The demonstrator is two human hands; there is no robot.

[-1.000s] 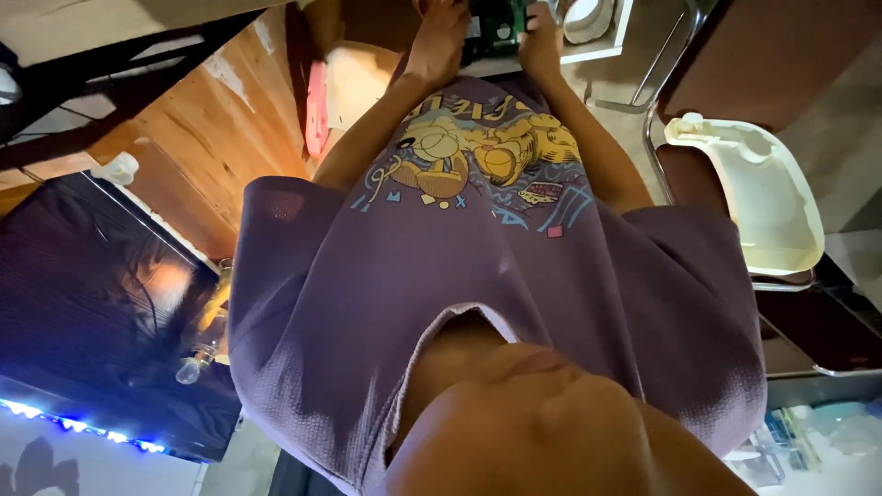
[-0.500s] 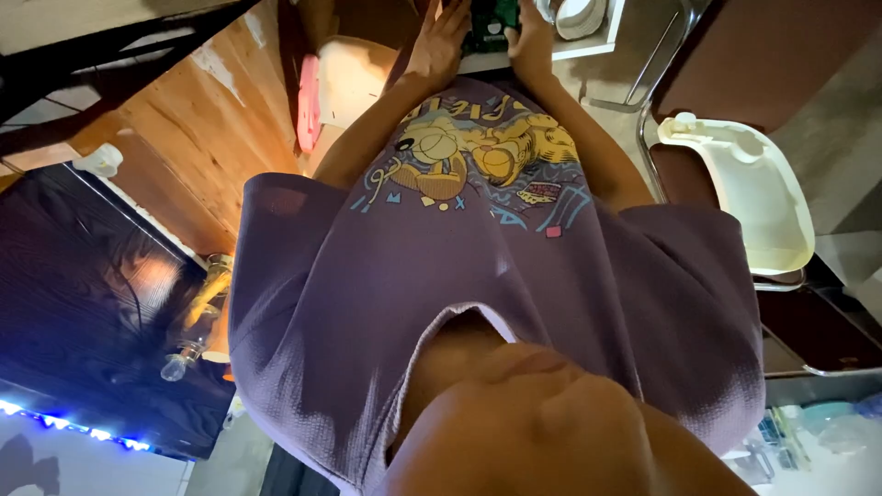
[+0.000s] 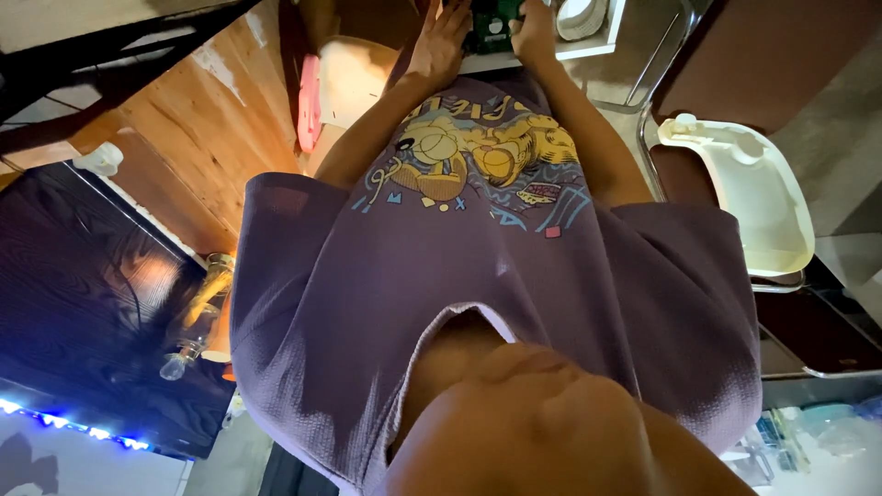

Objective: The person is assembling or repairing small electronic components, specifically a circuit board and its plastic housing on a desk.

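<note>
We see our own chest filling most of the view, the purple printed shirt (image 3: 478,248) running up toward the top edge, where both hands work at a small dark green object (image 3: 494,26). Taking that green object as our landmark: the left hand (image 3: 439,46) lies just to its left, touching its side, fingers spread apart and stretched along it rather than curled. The right hand (image 3: 535,35) sits just to its right, fingers bent together against its edge, though we cannot tell how firmly they grip, since the frame cuts off the fingertips. The green object itself rests at the front of a pale shelf edge (image 3: 588,48), partly hidden between the two hands. Right of it on the same shelf stands a white round dish (image 3: 581,16). Well to its lower right lies a cream plastic tray (image 3: 749,197) on a dark seat. Left of it hangs a pink flat thing (image 3: 310,103) beside a wooden panel (image 3: 216,147).
</note>
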